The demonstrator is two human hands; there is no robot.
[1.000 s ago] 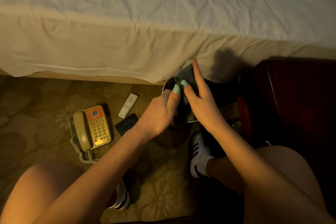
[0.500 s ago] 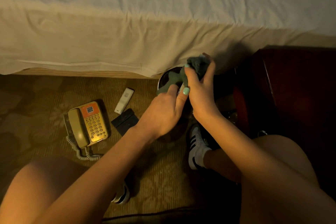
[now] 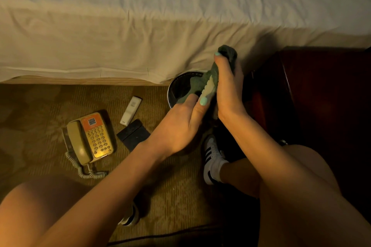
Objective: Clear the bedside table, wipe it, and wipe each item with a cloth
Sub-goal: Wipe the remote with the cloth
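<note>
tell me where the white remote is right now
In the head view, the white remote lies on the carpet left of centre. It is up and right of the telephone, just above the black case and left of the round bin.

Left hand [image 3: 178, 126], right hand [image 3: 227, 94], fingers curled.

This is a bedroom, probably a hotel room. A bed [image 3: 180, 6] with a white sheet [image 3: 100, 50] hanging over its side fills the top of the view. A dark red wooden desk [image 3: 321, 90] stands right beside it. The floor is patterned carpet [image 3: 40, 102]. On it lie a corded push-button telephone [image 3: 90, 138] with an orange faceplate and a slim white remote [image 3: 130, 110]. The light is warm and dim.
</note>
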